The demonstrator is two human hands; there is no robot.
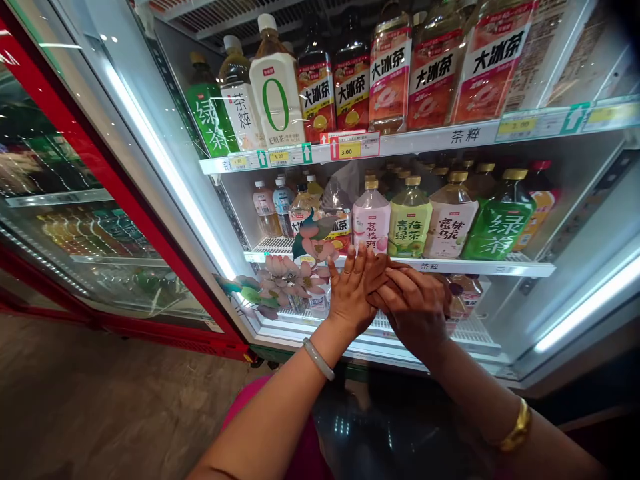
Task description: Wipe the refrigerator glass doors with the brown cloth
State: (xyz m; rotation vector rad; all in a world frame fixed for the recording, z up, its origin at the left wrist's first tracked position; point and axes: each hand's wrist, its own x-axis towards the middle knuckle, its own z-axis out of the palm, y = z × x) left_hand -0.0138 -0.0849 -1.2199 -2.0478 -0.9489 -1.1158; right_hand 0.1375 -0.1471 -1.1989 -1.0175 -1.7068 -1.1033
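Note:
My left hand (353, 293) is raised in front of the drinks cooler with its back showing and its fingers apart, just right of a pink lotus-flower decoration (285, 277). My right hand (415, 303) meets it from the right, its fingers bent and pressed together near my left thumb. A dark brown shape between the hands is too unclear to name, and whether my right fingertips pinch anything is hidden. Behind the hands stand a pink-labelled bottle (371, 217), a light green bottle (410, 223) and a peach-labelled bottle (451, 220).
Large tea bottles (389, 70) line the upper shelf (425, 139), above the middle shelf (500, 268). A red-framed cooler (150, 243) stands at the left. Brown floor (125, 400) shows at the lower left. Bright light strips run along both cooler sides.

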